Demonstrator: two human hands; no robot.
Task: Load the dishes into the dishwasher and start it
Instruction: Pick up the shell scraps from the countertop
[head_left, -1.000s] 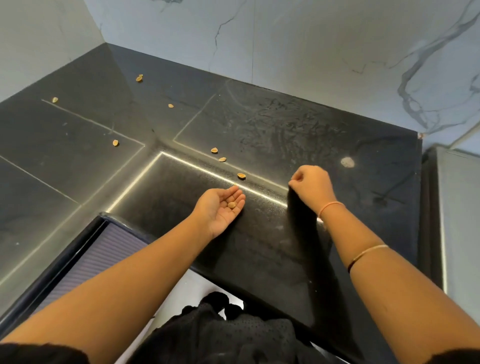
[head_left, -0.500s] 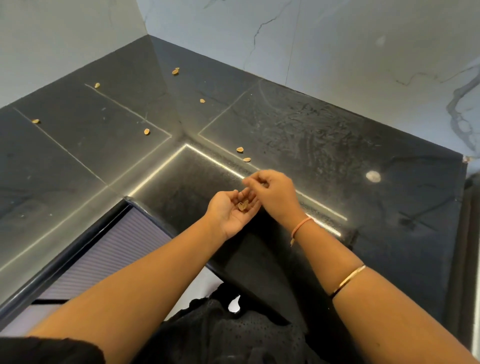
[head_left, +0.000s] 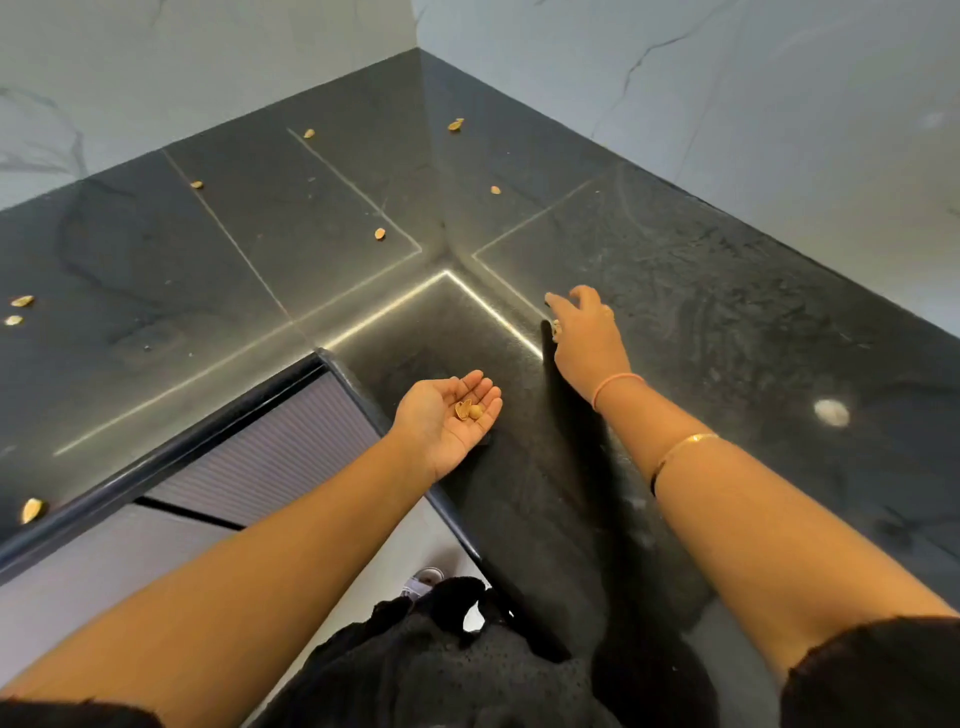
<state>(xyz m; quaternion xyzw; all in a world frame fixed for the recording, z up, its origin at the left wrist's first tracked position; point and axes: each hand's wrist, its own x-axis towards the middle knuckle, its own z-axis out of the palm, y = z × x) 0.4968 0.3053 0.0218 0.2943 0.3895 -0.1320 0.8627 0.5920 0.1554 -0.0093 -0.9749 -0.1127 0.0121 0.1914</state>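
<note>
No dishes are in view, and I cannot make out a dishwasher. My left hand (head_left: 441, 415) lies palm up over the black countertop (head_left: 701, 312), fingers relaxed, with two nut shells (head_left: 470, 409) resting in the palm. My right hand (head_left: 587, 338) reaches forward along the counter's light seam, fingers stretched out and low over the surface. A small pale shell piece (head_left: 556, 329) shows at its thumb side; whether the hand holds it is unclear.
Several loose shells lie on the corner counter, among them one near the back wall (head_left: 455, 124), one by the seam (head_left: 380, 234) and one at the left front edge (head_left: 32, 509). A ribbed grey cabinet front (head_left: 270, 441) sits below the counter edge.
My right hand has left the left palm and moved forward and right to the counter seam. The two shells there are now hidden under it. My view has turned left.
</note>
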